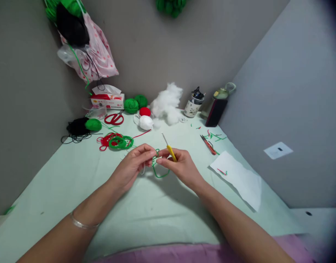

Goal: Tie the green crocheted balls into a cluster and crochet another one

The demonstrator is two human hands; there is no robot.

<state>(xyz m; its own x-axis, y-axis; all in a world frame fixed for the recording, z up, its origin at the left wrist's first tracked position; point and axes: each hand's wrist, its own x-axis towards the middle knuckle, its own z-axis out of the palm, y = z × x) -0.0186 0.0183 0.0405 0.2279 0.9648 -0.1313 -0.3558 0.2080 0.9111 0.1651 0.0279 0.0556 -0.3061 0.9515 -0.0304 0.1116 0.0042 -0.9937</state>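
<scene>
Over the middle of the table, my left hand [132,164] pinches green yarn [161,176] between thumb and fingers; a pale strand also hangs beneath it. Close beside it, my right hand [181,164] is closed around the yellow handle of a crochet hook [171,152], whose metal tip points up and away. The right fingertips also touch the green yarn, which droops in a loop between both hands. Whatever small piece lies under the left fingers is mostly hidden. Just beyond the hands lie loose coils of red yarn [105,141] and green yarn [121,142].
Behind stand a tissue box [109,101], red scissors [114,119], green yarn balls [131,105], white stuffing [168,104], a jar [194,106] and a dark phone [216,112] against a bottle [223,92]. Thread snips [208,145] and white paper [236,179] lie right.
</scene>
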